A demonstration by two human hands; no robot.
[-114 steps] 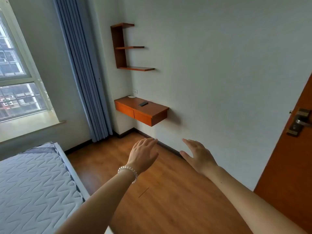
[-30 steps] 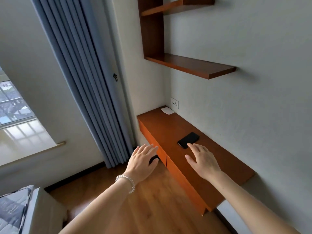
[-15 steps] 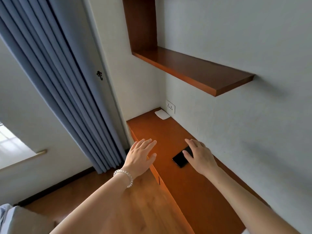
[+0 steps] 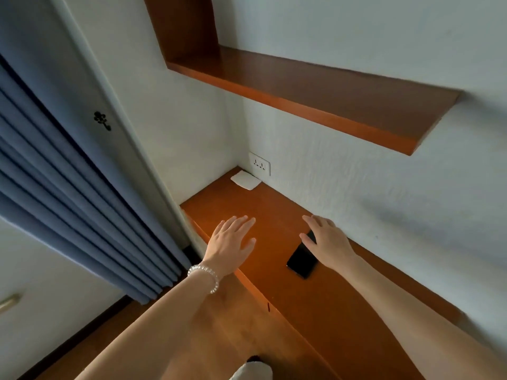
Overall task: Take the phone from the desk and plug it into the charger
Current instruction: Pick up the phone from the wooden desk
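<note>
A flat black rectangular phone (image 4: 301, 260) lies face up on the reddish-brown wooden wall-mounted table (image 4: 274, 215), close to the white wall, with its far end hidden under the right hand (image 4: 327, 244). That hand is palm down with the fingers spread and loosely extended over the phone's upper part; whether the palm actually touches it cannot be told. The left hand (image 4: 231, 244), also palm down with fingers spread and holding nothing, hovers over the table's front edge, well apart from the phone; a clear beaded bracelet (image 4: 204, 277) circles its wrist. In the far corner of the table a small flat white square charger pad (image 4: 246, 181) lies just below a white double wall socket (image 4: 259, 164). A reddish-brown wooden shelf (image 4: 315, 89) juts out overhead, and blue pleated curtains (image 4: 68, 201) hang at left.
</note>
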